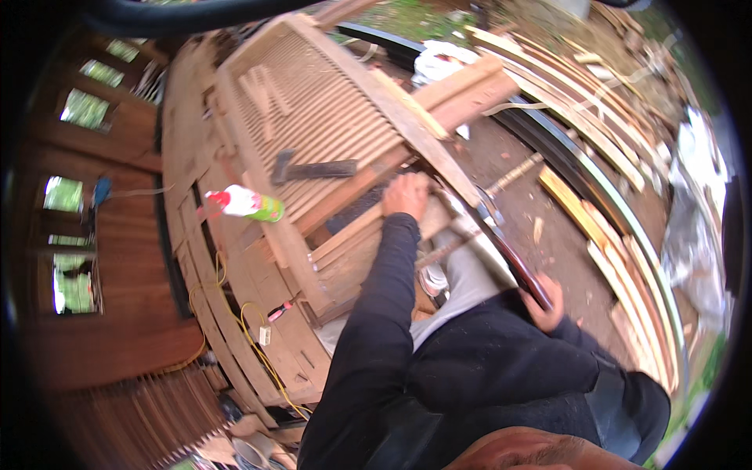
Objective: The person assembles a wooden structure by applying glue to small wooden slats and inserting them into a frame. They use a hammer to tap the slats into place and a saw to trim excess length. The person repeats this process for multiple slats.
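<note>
A large wooden louvred panel (345, 102) with closely set slats lies before me. My left hand (406, 196) rests at its near right part, fingers curled down beside the side rail; what they hold, if anything, is hidden. Low at the right, my right hand (546, 304) is closed round the brown handle of a hammer (517, 262). The blurred metal head points toward the rail, close to its near end. Across the slats lies a dark-handled tool with a metal head (321, 169). Left of the gap in the slats lies a white and green bottle (251, 204) with a red cap.
Beneath the panel is a plank worktop (235, 282), bearing a screwdriver (280, 311) and a yellow cord (274, 372) with a white socket. To the right, wooden strips (619, 274) and dark rails lie on dirt ground. A wooden wall with openings (117, 243) stands left.
</note>
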`<state>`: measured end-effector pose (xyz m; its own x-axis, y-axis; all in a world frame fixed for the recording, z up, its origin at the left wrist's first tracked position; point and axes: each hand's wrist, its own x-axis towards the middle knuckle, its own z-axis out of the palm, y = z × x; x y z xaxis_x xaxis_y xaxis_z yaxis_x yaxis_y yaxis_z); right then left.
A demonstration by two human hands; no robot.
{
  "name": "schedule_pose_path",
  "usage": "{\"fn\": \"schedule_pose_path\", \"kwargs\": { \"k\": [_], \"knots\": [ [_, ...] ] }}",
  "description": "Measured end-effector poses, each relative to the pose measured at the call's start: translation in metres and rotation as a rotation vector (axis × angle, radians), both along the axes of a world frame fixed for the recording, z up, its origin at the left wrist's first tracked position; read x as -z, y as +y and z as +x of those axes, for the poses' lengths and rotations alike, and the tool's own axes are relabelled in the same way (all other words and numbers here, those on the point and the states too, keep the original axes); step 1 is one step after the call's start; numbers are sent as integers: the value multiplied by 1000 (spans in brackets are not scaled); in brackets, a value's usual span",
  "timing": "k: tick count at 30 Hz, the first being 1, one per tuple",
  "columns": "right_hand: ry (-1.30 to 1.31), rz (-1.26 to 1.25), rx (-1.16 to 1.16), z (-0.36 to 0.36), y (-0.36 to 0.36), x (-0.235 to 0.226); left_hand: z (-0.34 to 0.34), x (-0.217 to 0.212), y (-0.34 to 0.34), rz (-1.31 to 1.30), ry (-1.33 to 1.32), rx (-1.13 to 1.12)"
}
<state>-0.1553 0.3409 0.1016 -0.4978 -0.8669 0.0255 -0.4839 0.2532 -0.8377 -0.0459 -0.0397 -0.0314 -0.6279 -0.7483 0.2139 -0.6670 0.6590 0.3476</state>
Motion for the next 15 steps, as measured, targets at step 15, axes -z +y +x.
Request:
{"fn": "schedule_pose_path", "kwargs": {
  "k": [15],
  "knots": [
    [1, -161, 104, -11, 8, 45, -3, -15, 16, 97, 84, -37]
  ]
}}
